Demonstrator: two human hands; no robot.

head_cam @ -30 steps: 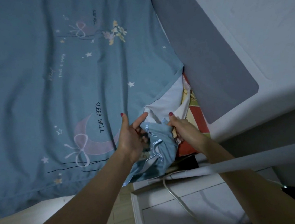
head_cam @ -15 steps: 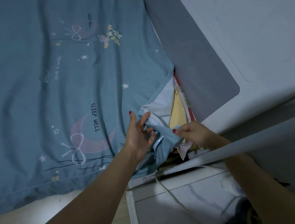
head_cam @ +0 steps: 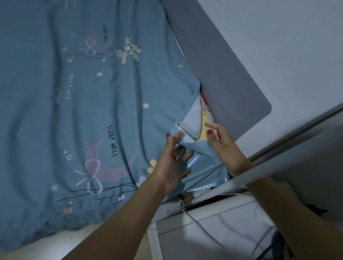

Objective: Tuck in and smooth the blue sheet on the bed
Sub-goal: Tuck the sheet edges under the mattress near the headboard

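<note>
Left hand [head_cam: 171, 162]: we see fingers spread, nearly straight, palm down.
Right hand [head_cam: 221, 145]: fingers extended; thumb apparently hidden.
Forearms: both outstretched.

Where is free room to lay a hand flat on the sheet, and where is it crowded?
Free: the wide stretch of blue sheet left of the SLEEP WELL print, up to the grey headboard panel. Crowded: the turned-up corner, where the left hand and right hand work.

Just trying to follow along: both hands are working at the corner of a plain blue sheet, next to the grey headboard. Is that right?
Not quite: the blue sheet is not plain. The head view shows it printed with stars, moons, bows and the words SLEEP WELL. The rest holds: the left hand and right hand are at its corner, beside the grey headboard.
</note>
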